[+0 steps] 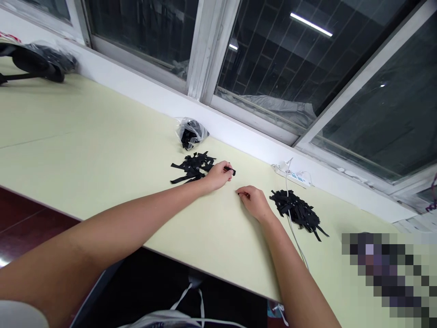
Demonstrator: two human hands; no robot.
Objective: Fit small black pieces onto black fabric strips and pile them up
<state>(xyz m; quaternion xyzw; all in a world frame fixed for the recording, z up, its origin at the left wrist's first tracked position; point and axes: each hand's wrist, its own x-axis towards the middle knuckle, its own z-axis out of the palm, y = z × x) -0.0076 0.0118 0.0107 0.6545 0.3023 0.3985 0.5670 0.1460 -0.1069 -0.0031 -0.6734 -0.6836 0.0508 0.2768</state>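
Observation:
My left hand point(218, 175) rests on the pale yellow table point(85, 150), its fingers pinched on a small black strap piece point(231, 171). Just behind it lies a loose pile of black strap pieces point(193, 166). My right hand point(254, 202) lies on the table a little to the right, fingers curled inward at the tips; whether anything is in them I cannot make out. A second pile of black strap pieces point(298, 212) sits just right of that hand.
A clear plastic bag of black parts point(190, 133) lies by the window ledge. A white power strip point(293, 176) with a cable point(296, 239) runs across the table's right side. A black object point(30, 64) sits far left. Windows line the back.

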